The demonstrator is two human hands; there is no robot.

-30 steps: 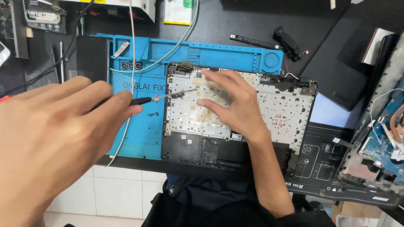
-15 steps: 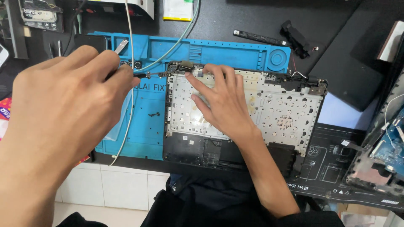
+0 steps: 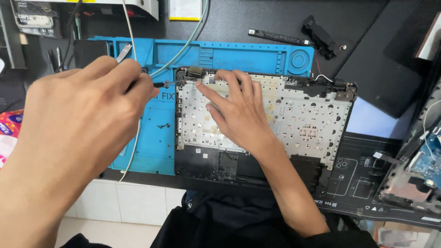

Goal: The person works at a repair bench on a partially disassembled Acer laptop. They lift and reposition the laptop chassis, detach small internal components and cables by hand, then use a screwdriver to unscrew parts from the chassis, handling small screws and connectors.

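Holding a small screwdriver (image 3: 161, 84) pinched in its fingers, the left hand (image 3: 82, 115) has risen since a second ago, and the tip now meets the top-left corner of the laptop keyboard frame (image 3: 294, 115). That frame lies partly on the blue mat (image 3: 156, 138) on the counter (image 3: 367, 69). The right hand (image 3: 236, 112) stays flat and open on it, its fingers now nearer that corner.
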